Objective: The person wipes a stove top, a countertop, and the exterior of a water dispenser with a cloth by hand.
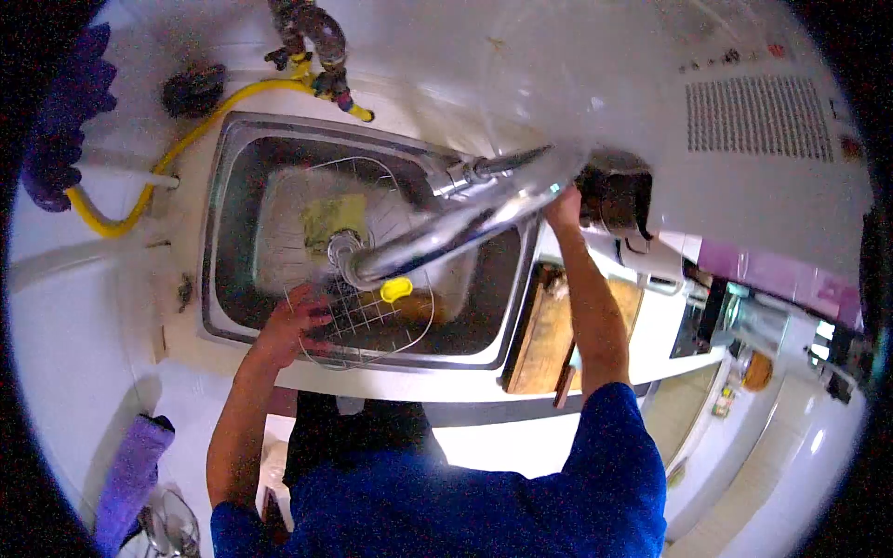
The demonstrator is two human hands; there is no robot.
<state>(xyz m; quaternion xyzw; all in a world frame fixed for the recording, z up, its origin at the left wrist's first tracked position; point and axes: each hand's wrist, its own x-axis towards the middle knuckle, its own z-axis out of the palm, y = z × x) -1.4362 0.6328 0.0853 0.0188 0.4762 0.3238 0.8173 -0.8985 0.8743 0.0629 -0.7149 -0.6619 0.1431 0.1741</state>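
Note:
In the sink, a round wire basket with a grid bottom stands tilted under the faucet. My left hand is at its left rim, fingers curled over the wires. A small bright yellow piece lies by the basket's grid; its kind is unclear. Deeper in the basin is a flat yellow-green cloth or pad. The large chrome faucet crosses over the basin. My right hand is closed beyond the sink's right edge, beside the faucet; its fingertips and whatever they hold are hidden.
A wooden cutting board lies right of the sink, with a dark container behind it. A yellow hose runs along the back left. A white vented appliance stands at the right. Purple cloth hangs lower left.

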